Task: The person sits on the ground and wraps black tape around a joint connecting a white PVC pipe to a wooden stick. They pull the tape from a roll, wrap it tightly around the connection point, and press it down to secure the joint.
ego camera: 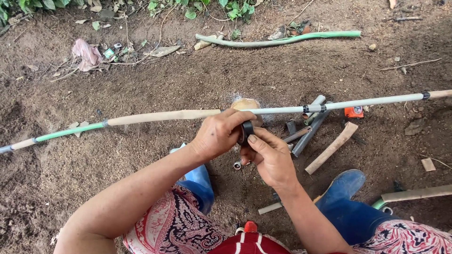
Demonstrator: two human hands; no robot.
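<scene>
Both hands, left hand (217,134) and right hand (269,157), are gripping a black tape roll (246,130) beneath the long grey-green pipe (282,109); the joint is looking unwrapped yet.

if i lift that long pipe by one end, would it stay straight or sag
The long pipe would probably sag somewhat: it is very slender for its span and already bows slightly. It looks light and hollow, like the cut pipe pieces nearby. Round, it may roll on the soil once the left hand lets go.
</scene>
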